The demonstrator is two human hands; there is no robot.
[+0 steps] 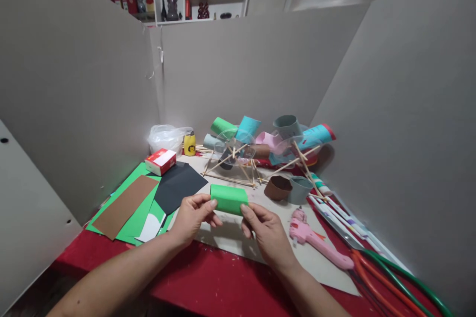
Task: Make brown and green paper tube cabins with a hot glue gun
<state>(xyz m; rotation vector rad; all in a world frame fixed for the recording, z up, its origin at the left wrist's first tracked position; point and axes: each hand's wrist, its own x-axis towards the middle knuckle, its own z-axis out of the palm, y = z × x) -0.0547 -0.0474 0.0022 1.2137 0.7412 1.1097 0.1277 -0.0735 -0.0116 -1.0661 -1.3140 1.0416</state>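
Note:
Between my two hands is a green paper tube (229,199), lying crosswise above the pale board. My left hand (197,215) pinches its left end with thumb and fingers. At the right end, the thumb and fingers of my right hand (262,228) grip the same tube. Just beyond stands a frame of wooden sticks (230,178) with clear plastic discs (226,146) and coloured paper cups around them. A brown paper ring (278,188) and a grey paper ring (299,189) sit beyond my right hand.
A pink glue gun (320,243) and scissors with green and orange handles (372,262) lie to the right. Brown (126,205), black (178,185) and green sheets (137,178) lie left, beneath a red box (160,161). Grey panels (241,69) enclose the red-covered table.

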